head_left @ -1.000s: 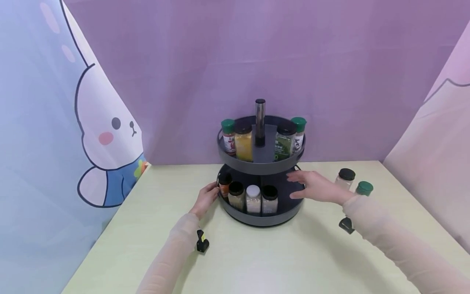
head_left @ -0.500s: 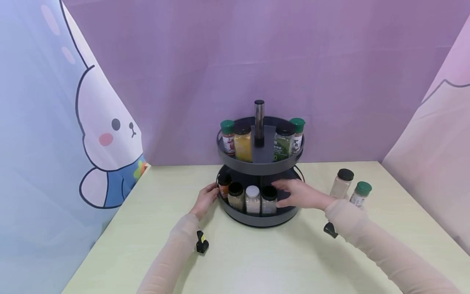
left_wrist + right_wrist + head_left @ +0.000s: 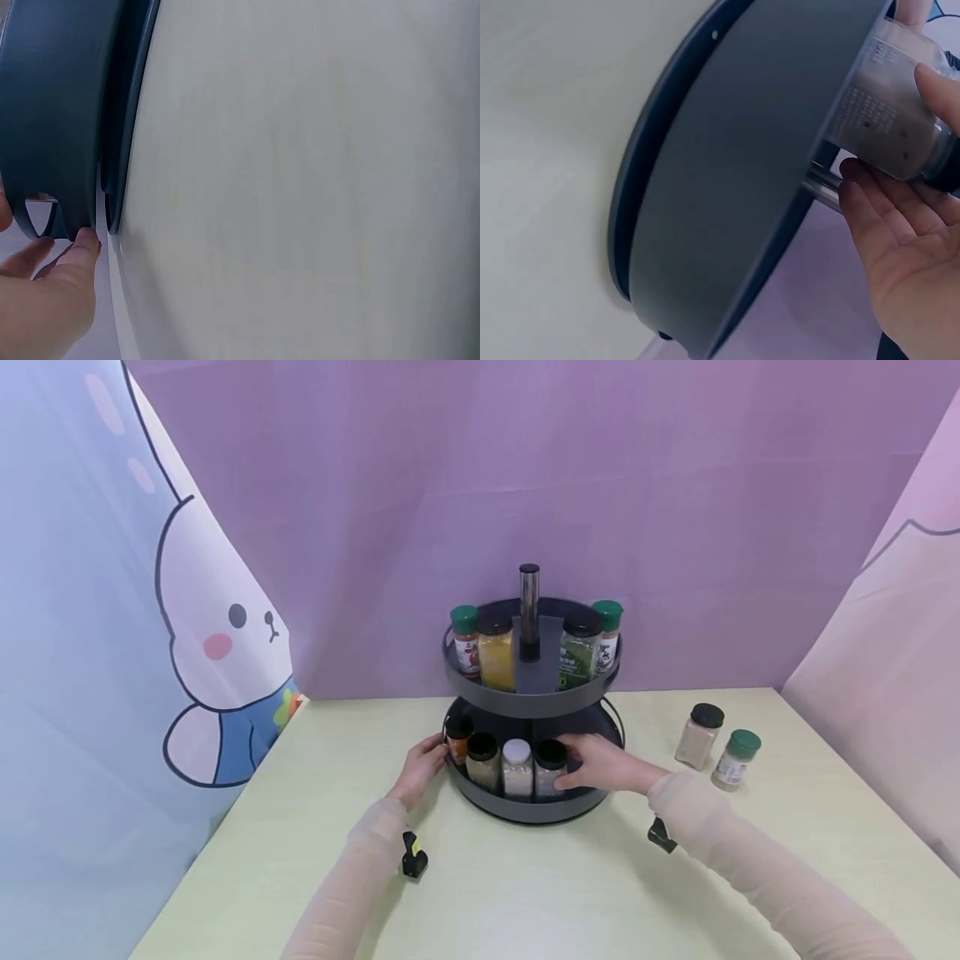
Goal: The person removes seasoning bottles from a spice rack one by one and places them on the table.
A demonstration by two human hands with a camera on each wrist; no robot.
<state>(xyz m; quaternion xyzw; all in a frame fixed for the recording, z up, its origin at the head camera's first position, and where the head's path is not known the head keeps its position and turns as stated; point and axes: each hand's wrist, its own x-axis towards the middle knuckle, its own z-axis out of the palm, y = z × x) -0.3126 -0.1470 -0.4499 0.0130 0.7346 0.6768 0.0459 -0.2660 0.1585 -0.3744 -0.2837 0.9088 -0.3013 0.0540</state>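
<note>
A two-tier dark grey turntable rack stands on the table with spice jars on both tiers. My left hand is at the lower tier's left side; in the left wrist view its fingertips touch the outer wall beside a handle cutout. My right hand reaches over the right rim and holds a black-lidded spice jar, thumb on one side and fingers on the other. Left of that jar are a white-lidded jar, a black-lidded jar and an orange-filled jar.
The upper tier carries a yellow-filled jar, a green-labelled jar and two green-capped bottles. A metal post rises from its middle. On the table at right stand a black-lidded jar and a green-capped bottle.
My right hand has moved left from the lower tier's right rim to the black-lidded jar, its fingers closing around it. The left hand stays at the rim.
</note>
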